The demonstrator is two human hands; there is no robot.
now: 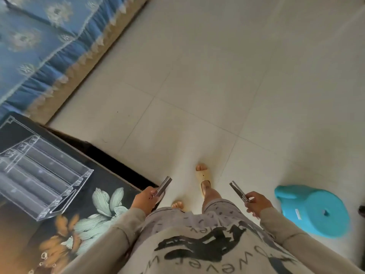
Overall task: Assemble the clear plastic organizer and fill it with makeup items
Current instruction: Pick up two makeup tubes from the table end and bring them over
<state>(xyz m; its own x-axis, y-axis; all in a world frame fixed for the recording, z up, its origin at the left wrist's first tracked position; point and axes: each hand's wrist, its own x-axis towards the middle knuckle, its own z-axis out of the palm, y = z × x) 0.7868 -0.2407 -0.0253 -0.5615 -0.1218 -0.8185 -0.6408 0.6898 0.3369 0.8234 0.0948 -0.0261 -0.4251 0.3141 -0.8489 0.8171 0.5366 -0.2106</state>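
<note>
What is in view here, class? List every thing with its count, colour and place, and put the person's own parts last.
clear plastic organizer: one, transparent, on the table at left
table: one, dark with orange and pale flower print, lower left
left makeup item: one, slim, silvery grey, held above the floor by the table corner
right makeup item: one, slim, silvery grey, held above the floor near the stool
stool: one, turquoise, on the floor at right
bed cover: one, blue patterned with a fringe, upper left
floor: pale tiles, centre and right
slipper: one plainly seen, pale yellow, on the forward foot
left hand: grips the left makeup item
right hand: grips the right makeup item
</note>
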